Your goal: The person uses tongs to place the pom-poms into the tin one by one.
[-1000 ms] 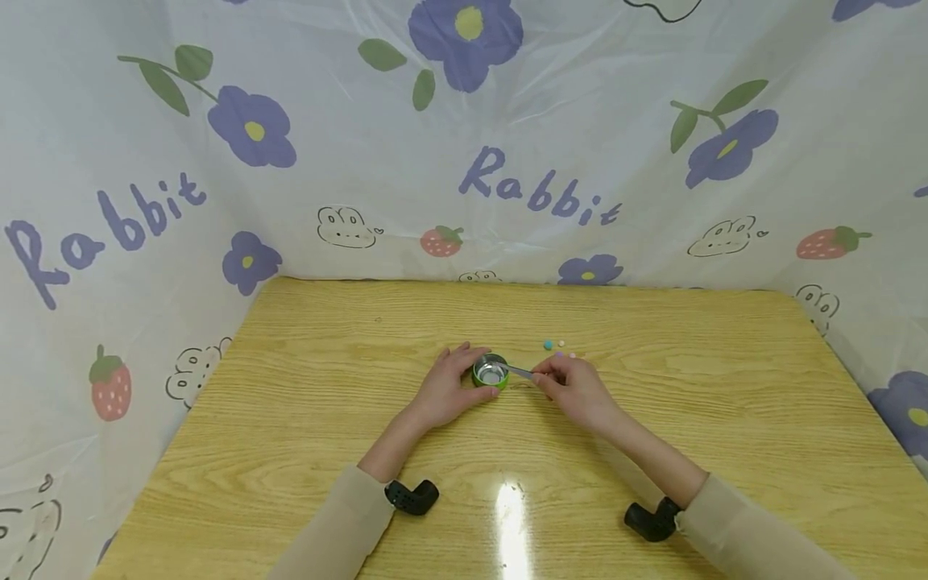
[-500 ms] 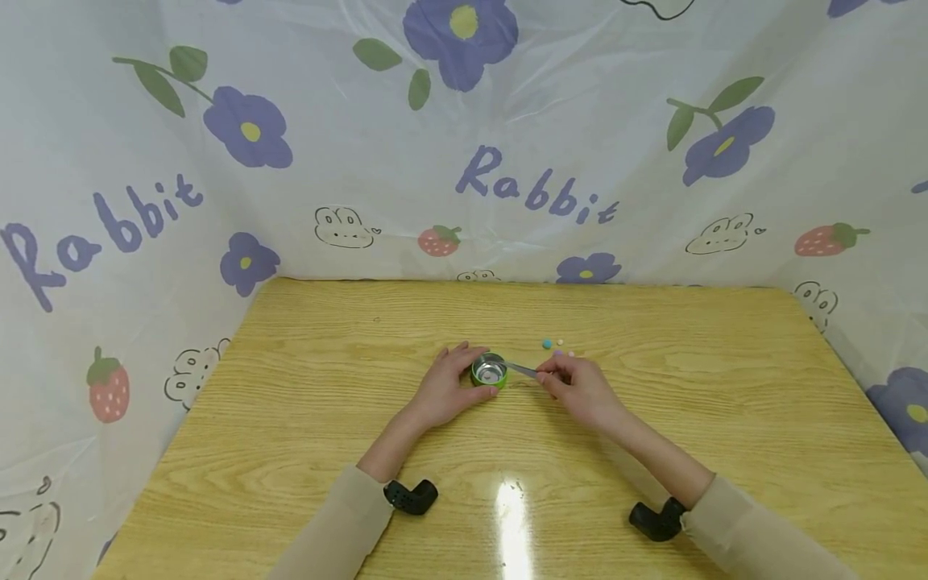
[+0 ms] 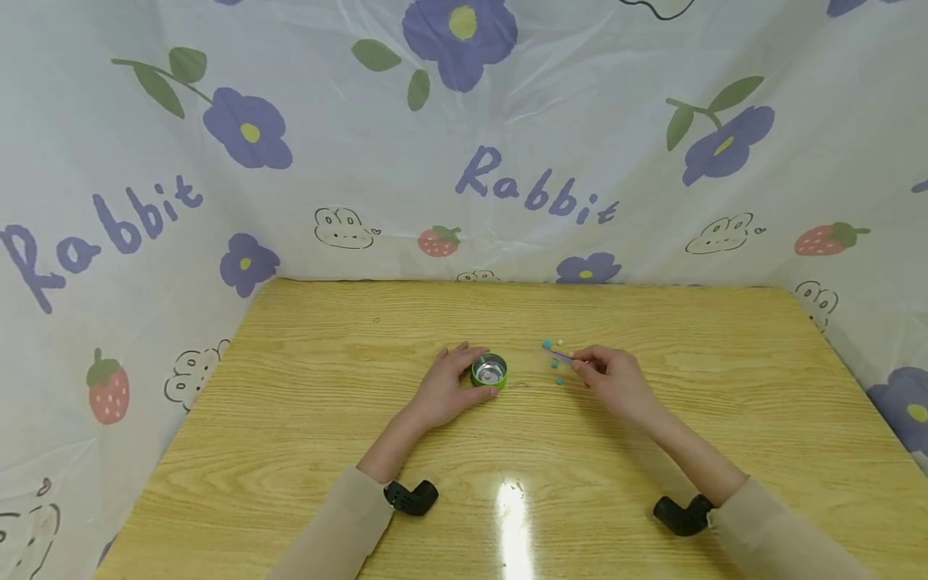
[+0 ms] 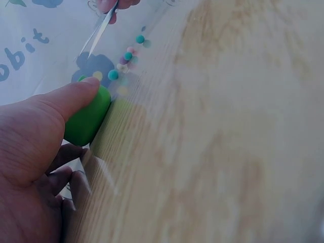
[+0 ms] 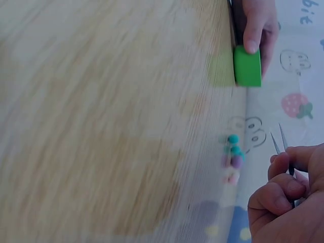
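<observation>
My left hand (image 3: 448, 391) holds a small round bowl (image 3: 479, 382), green outside and shiny silver inside, from its left side. In the left wrist view the thumb lies against the green bowl wall (image 4: 85, 121). To the right of the bowl, my right hand (image 3: 612, 383) pinches metal tweezers (image 3: 560, 355). The right wrist view shows the tweezers (image 5: 282, 139) with tips apart and nothing between them. Several small beads lie below and around them: a blue one (image 3: 547, 344), a white one (image 3: 560, 343) and a teal one (image 3: 560, 381). Purple and pink beads (image 5: 236, 161) show in the right wrist view.
A wood-grain table (image 3: 348, 338) carries everything. Behind it hangs a white curtain (image 3: 391, 177) printed with flowers and rabbits. Black wrist mounts (image 3: 412, 497) sit at both sleeves.
My right hand has moved right with the tweezers, away from the bowl's rim to over the beads. Teal beads it had covered now show. The left hand and bowl stay put.
</observation>
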`<action>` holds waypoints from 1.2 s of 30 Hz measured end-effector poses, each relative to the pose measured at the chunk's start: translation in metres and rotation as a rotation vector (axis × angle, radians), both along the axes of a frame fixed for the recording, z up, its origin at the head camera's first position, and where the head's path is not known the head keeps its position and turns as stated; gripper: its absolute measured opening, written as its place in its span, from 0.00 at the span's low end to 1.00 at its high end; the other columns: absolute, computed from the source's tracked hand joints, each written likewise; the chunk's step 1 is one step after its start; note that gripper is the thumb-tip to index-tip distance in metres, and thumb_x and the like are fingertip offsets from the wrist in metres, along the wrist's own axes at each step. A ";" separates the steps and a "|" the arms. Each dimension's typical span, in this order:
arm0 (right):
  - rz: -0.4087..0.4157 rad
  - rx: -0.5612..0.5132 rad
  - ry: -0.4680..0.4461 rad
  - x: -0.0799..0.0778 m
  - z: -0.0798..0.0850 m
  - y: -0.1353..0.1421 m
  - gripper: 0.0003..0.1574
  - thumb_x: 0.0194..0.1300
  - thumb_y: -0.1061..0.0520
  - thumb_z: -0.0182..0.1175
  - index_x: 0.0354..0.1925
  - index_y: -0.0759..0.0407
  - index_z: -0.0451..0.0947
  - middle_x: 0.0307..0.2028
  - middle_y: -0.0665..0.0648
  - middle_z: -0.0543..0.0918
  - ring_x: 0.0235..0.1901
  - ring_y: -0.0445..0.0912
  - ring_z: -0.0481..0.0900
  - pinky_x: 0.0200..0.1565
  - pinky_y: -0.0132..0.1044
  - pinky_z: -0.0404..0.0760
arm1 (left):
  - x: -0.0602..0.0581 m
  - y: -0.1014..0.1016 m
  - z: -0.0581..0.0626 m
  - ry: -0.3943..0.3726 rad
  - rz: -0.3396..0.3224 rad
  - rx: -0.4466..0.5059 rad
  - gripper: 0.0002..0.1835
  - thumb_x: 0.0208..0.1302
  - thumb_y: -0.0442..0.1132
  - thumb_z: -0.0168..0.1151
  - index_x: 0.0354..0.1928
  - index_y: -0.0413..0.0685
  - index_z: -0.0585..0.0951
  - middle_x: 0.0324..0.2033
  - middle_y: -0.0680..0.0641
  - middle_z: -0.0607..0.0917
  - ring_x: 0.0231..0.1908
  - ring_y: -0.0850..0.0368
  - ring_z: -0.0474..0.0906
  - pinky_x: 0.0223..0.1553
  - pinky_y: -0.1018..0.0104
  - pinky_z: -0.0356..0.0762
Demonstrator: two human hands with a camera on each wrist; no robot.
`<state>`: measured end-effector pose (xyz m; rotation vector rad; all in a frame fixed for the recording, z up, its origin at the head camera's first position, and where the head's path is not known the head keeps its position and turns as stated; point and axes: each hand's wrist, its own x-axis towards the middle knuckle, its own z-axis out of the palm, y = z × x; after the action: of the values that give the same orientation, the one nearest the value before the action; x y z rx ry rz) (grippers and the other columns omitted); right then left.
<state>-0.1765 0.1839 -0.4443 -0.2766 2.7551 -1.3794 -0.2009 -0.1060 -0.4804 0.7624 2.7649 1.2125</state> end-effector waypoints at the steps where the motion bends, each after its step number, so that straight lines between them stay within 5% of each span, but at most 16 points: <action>1: -0.009 0.016 0.005 0.000 -0.001 0.004 0.14 0.71 0.55 0.54 0.46 0.62 0.80 0.25 0.60 0.78 0.18 0.45 0.65 0.16 0.33 0.63 | 0.000 0.000 0.000 -0.001 0.000 0.001 0.37 0.55 0.52 0.69 0.65 0.45 0.70 0.62 0.45 0.73 0.68 0.44 0.55 0.69 0.48 0.37; 11: -0.043 0.055 -0.008 0.001 -0.007 0.027 0.15 0.70 0.55 0.54 0.46 0.64 0.79 0.25 0.60 0.77 0.18 0.45 0.63 0.16 0.33 0.63 | 0.000 0.000 0.000 -0.015 0.008 0.002 0.37 0.55 0.53 0.69 0.65 0.46 0.70 0.62 0.46 0.73 0.68 0.45 0.55 0.70 0.49 0.37; 36: -0.039 0.096 -0.003 0.000 -0.016 0.026 0.13 0.70 0.57 0.54 0.45 0.64 0.80 0.23 0.55 0.78 0.17 0.45 0.67 0.16 0.33 0.65 | 0.000 0.001 0.001 -0.008 0.008 0.003 0.37 0.55 0.51 0.69 0.65 0.44 0.71 0.61 0.46 0.74 0.68 0.44 0.55 0.70 0.49 0.39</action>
<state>-0.1768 0.2101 -0.4601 -0.2179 2.8282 -1.2502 -0.2007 -0.1050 -0.4795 0.7454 2.7630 1.2191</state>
